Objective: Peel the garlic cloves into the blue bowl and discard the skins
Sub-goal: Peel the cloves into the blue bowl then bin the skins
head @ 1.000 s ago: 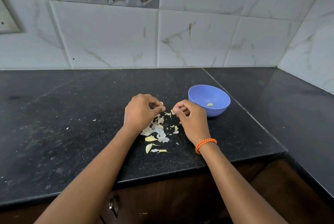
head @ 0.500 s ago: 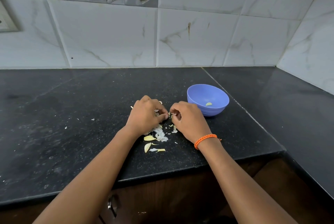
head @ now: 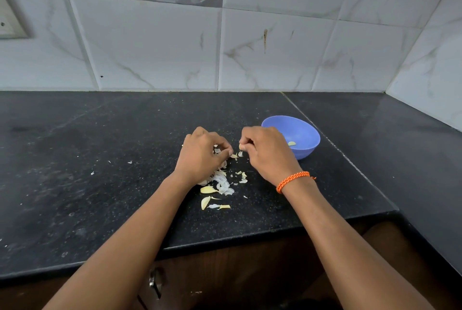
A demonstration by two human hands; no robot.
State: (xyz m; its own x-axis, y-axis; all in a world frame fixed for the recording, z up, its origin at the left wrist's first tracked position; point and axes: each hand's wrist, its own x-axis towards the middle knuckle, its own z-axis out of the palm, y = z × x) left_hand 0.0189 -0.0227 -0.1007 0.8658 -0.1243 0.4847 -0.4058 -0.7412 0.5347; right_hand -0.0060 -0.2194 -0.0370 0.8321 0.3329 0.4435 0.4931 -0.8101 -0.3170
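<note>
Fingers [head: 246,143] of right hand [head: 268,152] pinching a clove [head: 241,146], just left of bowl [head: 306,134]; left hand [head: 201,157] curled, grip unclear. Drawn apart since half a second ago: likely skin torn free, clove nearly ready. One clove [head: 291,144] already inside bowl. Skins [head: 221,182] and cloves left of bowl, on black counter [head: 100,159]; marbled tiles [head: 155,47] behind.

The surface [head: 125,159] before me is black with fine pale speckles. My bowl [head: 303,132] is periwinkle blue, with one pale yellow clove [head: 291,143] in it. The skins [head: 222,182] are papery white, and the cloves [head: 206,189] beside them creamy yellow. My right wrist carries an orange braided band [head: 292,179]. The wall tiles [head: 155,47] are white, veined with grey-brown marbling.
</note>
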